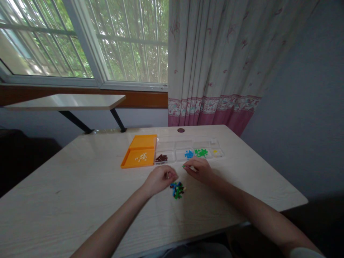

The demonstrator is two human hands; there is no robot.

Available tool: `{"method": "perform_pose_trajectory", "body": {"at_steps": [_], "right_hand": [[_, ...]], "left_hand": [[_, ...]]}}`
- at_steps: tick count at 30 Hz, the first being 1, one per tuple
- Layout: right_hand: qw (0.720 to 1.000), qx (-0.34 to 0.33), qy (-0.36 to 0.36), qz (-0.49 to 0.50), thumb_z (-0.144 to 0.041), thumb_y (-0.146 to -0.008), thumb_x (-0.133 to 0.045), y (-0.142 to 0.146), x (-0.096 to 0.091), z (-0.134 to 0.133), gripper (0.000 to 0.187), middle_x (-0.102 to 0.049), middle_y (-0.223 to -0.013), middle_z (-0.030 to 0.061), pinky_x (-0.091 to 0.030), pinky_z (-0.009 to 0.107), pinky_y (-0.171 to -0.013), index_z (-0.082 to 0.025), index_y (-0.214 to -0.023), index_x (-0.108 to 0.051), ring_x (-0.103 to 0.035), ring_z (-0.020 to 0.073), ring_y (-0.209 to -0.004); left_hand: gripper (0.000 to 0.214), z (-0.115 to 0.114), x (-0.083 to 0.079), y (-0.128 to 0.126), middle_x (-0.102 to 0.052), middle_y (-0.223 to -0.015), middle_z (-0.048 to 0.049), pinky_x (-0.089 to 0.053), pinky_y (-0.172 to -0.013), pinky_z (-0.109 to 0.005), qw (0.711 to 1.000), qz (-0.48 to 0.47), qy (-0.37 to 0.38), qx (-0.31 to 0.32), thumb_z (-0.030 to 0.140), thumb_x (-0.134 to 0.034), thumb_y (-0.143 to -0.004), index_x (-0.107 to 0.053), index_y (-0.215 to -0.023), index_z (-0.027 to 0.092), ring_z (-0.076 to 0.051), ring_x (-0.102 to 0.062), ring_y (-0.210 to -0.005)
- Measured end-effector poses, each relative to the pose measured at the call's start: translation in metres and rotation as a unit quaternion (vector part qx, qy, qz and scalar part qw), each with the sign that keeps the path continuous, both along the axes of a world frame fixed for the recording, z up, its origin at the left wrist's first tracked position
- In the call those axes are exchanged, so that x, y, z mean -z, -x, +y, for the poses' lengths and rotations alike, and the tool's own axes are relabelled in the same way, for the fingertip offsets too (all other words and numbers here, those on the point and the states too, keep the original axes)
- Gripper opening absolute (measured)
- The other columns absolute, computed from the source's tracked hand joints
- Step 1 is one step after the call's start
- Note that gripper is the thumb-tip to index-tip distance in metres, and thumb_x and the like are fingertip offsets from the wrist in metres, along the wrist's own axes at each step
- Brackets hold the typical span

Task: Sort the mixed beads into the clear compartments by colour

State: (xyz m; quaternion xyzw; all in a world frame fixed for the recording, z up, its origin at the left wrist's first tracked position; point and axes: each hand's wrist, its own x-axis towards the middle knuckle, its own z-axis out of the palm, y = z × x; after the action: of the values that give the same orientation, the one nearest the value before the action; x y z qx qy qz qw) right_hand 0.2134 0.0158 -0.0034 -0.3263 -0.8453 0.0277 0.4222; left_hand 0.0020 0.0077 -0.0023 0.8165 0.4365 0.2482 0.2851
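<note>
A small heap of mixed blue, green and dark beads (177,189) lies on the pale wooden table (80,193) between my hands. My left hand (160,178) rests just left of the heap, its fingers curled in a loose fist; what they hold is hidden. My right hand (199,169) sits above and to the right of the heap, pinching a tiny green piece at its fingertips. Just beyond my hands lies a clear compartment box (172,145) with brown beads (161,158), blue beads (189,154), green beads (201,152) and yellow beads (217,152) in separate cells.
An orange tray (139,144) with a few pale beads stands left of the clear box. A round cable hole (181,130) is near the table's far edge. A narrow shelf (64,101) juts from the wall under the window; a curtain (220,64) hangs behind.
</note>
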Motion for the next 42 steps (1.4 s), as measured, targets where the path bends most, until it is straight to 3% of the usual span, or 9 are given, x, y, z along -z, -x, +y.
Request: {"method": "perform_pose_trajectory", "body": {"at_steps": [6, 17, 22, 27, 32, 37, 42], "right_hand": [[0.998, 0.028, -0.04, 0.033, -0.025, -0.081, -0.054, -0.006, -0.002, 0.005, 0.01, -0.065, -0.07, 0.0022, -0.045, 0.023, -0.062, -0.022, -0.079, -0.063, -0.059, 0.0126, -0.066], [0.995, 0.046, -0.076, 0.042, -0.025, -0.082, -0.054, -0.011, -0.007, 0.008, 0.011, -0.066, -0.071, 0.0026, -0.047, 0.022, -0.06, -0.022, -0.079, -0.064, -0.06, 0.012, -0.065], [0.992, 0.084, -0.093, 0.008, -0.025, -0.082, -0.055, -0.03, -0.011, 0.019, 0.012, -0.066, -0.074, 0.0031, -0.047, 0.023, -0.063, -0.021, -0.08, -0.066, -0.06, 0.0124, -0.068], [0.985, 0.152, -0.03, -0.071, -0.028, -0.084, -0.052, -0.067, -0.015, 0.037, 0.017, -0.065, -0.082, 0.0047, -0.045, 0.023, -0.063, -0.02, -0.085, -0.067, -0.06, 0.0139, -0.072], [0.967, 0.211, 0.049, -0.131, -0.027, -0.085, -0.05, -0.087, -0.007, 0.052, 0.019, -0.065, -0.085, 0.0041, -0.045, 0.024, -0.066, -0.021, -0.091, -0.067, -0.06, 0.015, -0.076], [0.963, 0.224, 0.07, -0.129, -0.027, -0.087, -0.046, -0.081, -0.003, 0.052, 0.022, -0.066, -0.088, 0.0039, -0.045, 0.025, -0.071, -0.021, -0.093, -0.067, -0.06, 0.0156, -0.081], [0.98, 0.136, 0.06, -0.129, -0.025, -0.085, -0.048, -0.046, 0.001, 0.034, 0.02, -0.066, -0.085, 0.0034, -0.044, 0.022, -0.068, -0.021, -0.09, -0.067, -0.06, 0.0139, -0.077]], "left_hand": [[0.014, 0.002, 0.006, -0.001, -0.059, -0.062, 0.0011, -0.032, -0.05, -0.018, 0.998, 0.057, 0.032, 0.025, 0.028, -0.056, -0.073, -0.065, -0.075, 0.018, -0.01, -0.049, -0.055], [0.012, 0.003, 0.004, -0.002, -0.058, -0.062, 0.0013, -0.032, -0.05, -0.017, 0.998, 0.043, 0.037, 0.019, 0.027, -0.058, -0.071, -0.065, -0.073, 0.017, -0.01, -0.048, -0.055], [0.015, 0.005, 0.006, -0.002, -0.057, -0.061, 0.0004, -0.033, -0.051, -0.018, 0.999, 0.043, 0.021, 0.015, 0.023, -0.052, -0.074, -0.065, -0.073, 0.016, -0.011, -0.049, -0.056], [0.018, 0.006, 0.002, 0.001, -0.06, -0.067, -0.0032, -0.037, -0.057, -0.02, 0.998, 0.042, -0.017, 0.033, 0.016, -0.047, -0.075, -0.064, -0.071, 0.014, -0.013, -0.052, -0.062], [0.02, 0.007, -0.001, 0.006, -0.064, -0.077, -0.0058, -0.042, -0.065, -0.021, 0.997, 0.04, -0.028, 0.06, 0.013, -0.048, -0.074, -0.067, -0.08, 0.014, -0.015, -0.056, -0.07], [0.019, 0.009, 0.002, 0.008, -0.063, -0.075, -0.0048, -0.041, -0.062, -0.021, 0.996, 0.06, -0.034, 0.059, 0.015, -0.053, -0.073, -0.068, -0.084, 0.015, -0.013, -0.054, -0.065], [0.014, 0.008, 0.001, 0.008, -0.061, -0.071, -0.0035, -0.04, -0.061, -0.02, 0.995, 0.059, -0.033, 0.071, 0.017, -0.053, -0.076, -0.067, -0.076, 0.015, -0.013, -0.054, -0.065]]}}
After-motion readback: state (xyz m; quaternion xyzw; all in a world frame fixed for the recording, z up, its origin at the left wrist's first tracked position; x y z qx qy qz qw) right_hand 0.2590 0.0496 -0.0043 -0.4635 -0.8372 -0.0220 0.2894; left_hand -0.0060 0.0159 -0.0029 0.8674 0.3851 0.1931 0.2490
